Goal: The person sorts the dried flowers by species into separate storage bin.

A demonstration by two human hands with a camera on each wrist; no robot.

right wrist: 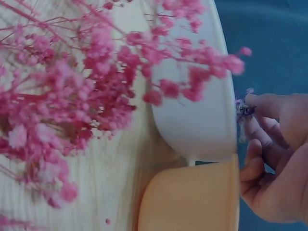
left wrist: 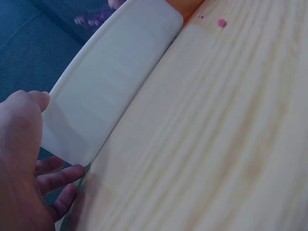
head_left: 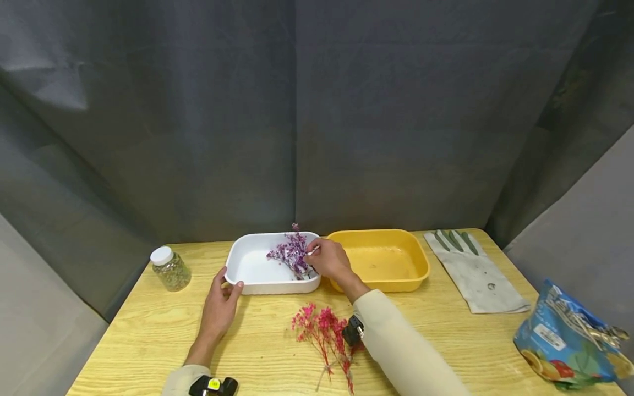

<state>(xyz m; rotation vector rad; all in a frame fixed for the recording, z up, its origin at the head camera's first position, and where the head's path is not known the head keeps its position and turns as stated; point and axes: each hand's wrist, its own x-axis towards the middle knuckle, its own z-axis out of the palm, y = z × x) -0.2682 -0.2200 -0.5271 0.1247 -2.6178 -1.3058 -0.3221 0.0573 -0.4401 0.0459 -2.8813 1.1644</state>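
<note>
A white plastic tub (head_left: pixel 272 288) stands on the table with a sprig of small purple dried flowers (head_left: pixel 293 250) leaning inside its right end. My left hand (head_left: pixel 220 305) holds the tub's near left corner between thumb and fingers; the thumb touches the wall at the rim in the left wrist view. Over the right end, my right hand (head_left: pixel 331 259) pinches the purple flowers between thumb and fingertips. The right wrist view shows those fingertips just past the tub's rim, with a bit of purple between them. Bright pink dried flowers (head_left: pixel 324 324) lie in front, partly under the right forearm.
A yellow tub (head_left: pixel 396 286) stands right beside the white one. At the left is a white-lidded jar (head_left: pixel 173 272). A pale cloth (head_left: pixel 477 275) with several green pods (head_left: pixel 453 240) lies at the right, near a blue printed bag (head_left: pixel 564 341). Grey curtain hangs behind.
</note>
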